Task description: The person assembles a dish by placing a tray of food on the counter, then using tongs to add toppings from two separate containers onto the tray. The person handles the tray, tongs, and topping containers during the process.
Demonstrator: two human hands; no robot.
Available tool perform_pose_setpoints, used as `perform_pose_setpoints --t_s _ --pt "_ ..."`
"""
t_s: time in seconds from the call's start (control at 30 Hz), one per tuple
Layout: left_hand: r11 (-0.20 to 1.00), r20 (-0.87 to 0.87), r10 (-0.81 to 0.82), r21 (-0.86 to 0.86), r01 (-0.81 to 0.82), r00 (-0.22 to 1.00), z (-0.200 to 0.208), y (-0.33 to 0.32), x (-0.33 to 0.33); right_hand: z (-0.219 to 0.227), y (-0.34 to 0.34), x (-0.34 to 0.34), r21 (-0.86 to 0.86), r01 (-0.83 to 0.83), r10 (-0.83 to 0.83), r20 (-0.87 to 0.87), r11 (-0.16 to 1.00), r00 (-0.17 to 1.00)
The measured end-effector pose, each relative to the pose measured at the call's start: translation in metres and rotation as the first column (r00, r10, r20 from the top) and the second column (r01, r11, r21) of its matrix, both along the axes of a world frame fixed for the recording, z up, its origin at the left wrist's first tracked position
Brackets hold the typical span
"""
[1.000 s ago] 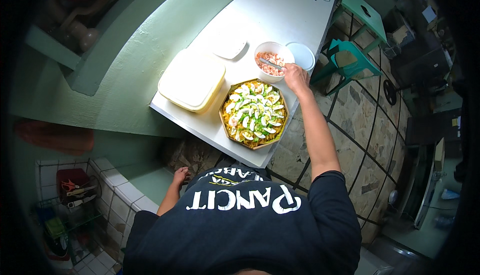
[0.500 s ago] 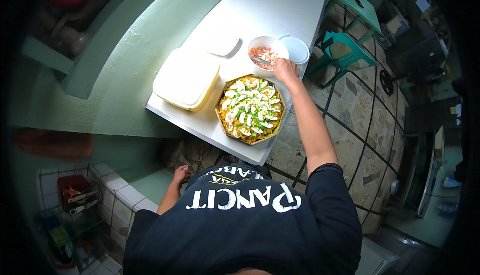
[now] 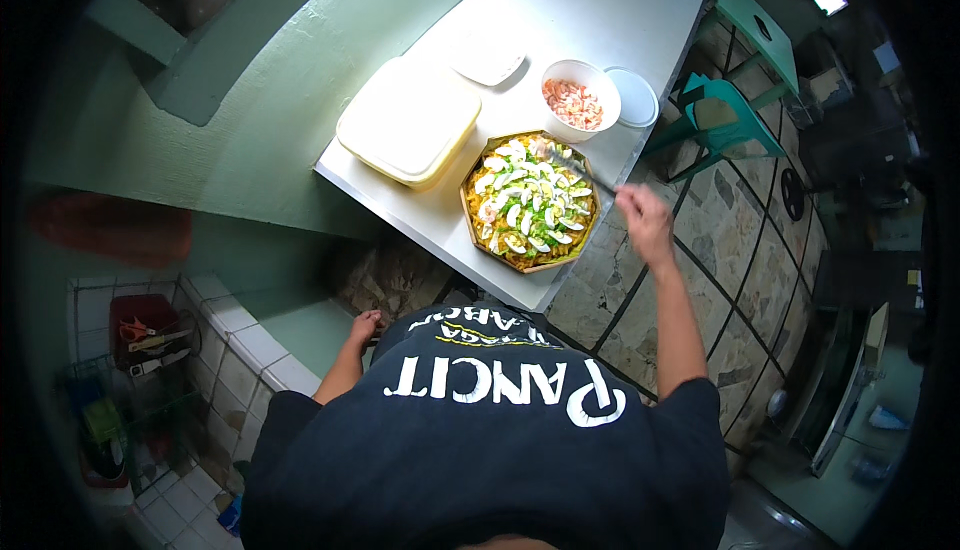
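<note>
My right hand (image 3: 648, 218) is closed around the handle of a long, slim serving utensil (image 3: 590, 176). Motion blurs it, so I cannot tell whether it is a spoon or tongs. Its far end reaches over an octagonal tray of noodles (image 3: 530, 202), topped with sliced boiled eggs and chopped greens. Just beyond the tray stands a round white tub (image 3: 612, 100) holding pink shrimp (image 3: 572, 105). Low beside my body, well away from the table, hangs my left hand (image 3: 367, 326); its fingers are curled in, with nothing visible in them.
A large lidded cream container (image 3: 408, 125) stands left of the tray on the white table (image 3: 600, 0). Behind it lies a white lid (image 3: 490, 58); a pale round lid (image 3: 632, 98) is beside the tub. A green chair (image 3: 735, 125) stands off the table's right side.
My right hand has drawn back from the shrimp tub toward me, bringing the utensil out and over the noodle tray. My left hand stays low. The whole view has shifted slightly.
</note>
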State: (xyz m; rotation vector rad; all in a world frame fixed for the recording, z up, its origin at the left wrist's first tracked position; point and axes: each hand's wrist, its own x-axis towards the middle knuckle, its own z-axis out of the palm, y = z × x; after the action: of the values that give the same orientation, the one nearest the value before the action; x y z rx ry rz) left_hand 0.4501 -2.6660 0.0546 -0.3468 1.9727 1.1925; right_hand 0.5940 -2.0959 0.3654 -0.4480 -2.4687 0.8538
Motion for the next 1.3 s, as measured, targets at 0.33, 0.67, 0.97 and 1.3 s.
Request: perform_pose_setpoints --t_s 0.33,0.67,0.97,1.3 --pt "1.000 0.064 -0.022 0.017 0.021 0.998 0.017 0.032 -0.018 -0.037 -0.086 0.075 0.370 -0.109 0.042 0.184 0.923 0.982" --pt "0.997 0.038 -0.054 -0.053 0.056 0.998 0.018 0.031 -0.016 -0.026 -0.084 0.078 0.161 -0.082 0.039 0.254 0.983 0.966" --pt "0.997 0.093 -0.013 -0.072 0.020 0.996 0.017 0.019 -0.002 -0.013 -0.096 0.067 0.385 -0.182 0.060 0.307 0.905 0.950" --pt "0.998 0.068 -0.068 -0.016 0.069 0.995 0.011 0.029 -0.011 -0.029 -0.075 0.101 0.412 0.094 -0.148 0.102 0.907 0.984"
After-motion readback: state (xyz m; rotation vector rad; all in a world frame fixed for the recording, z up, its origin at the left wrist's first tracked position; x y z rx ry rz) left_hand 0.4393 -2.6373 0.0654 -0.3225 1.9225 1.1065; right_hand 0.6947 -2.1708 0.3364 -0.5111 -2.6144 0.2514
